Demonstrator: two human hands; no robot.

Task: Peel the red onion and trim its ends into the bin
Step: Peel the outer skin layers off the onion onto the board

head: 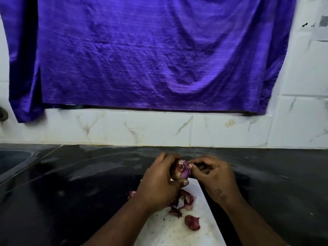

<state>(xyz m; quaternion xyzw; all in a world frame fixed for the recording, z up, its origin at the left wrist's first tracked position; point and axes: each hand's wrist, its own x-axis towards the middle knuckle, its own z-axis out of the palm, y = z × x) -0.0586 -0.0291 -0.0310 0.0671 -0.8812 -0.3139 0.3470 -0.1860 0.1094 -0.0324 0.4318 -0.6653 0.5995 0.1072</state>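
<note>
Low in the frame's centre, torn skins (192, 222) litter a white board (204, 219). Just above, the left hand (159, 183) grips the red onion (182, 170) while the right hand (213, 173) pinches its skin. Beyond the black counter (71, 183), a purple cloth (159, 50) hangs across the top.

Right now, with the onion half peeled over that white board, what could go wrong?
1. The left hand holds the red onion in the air while the right hand pinches its skin. A hard tug might pull it loose onto the black counter.
2. Loose peels lie on the white board and no bin is in view, so they may scatter across the counter.
</note>
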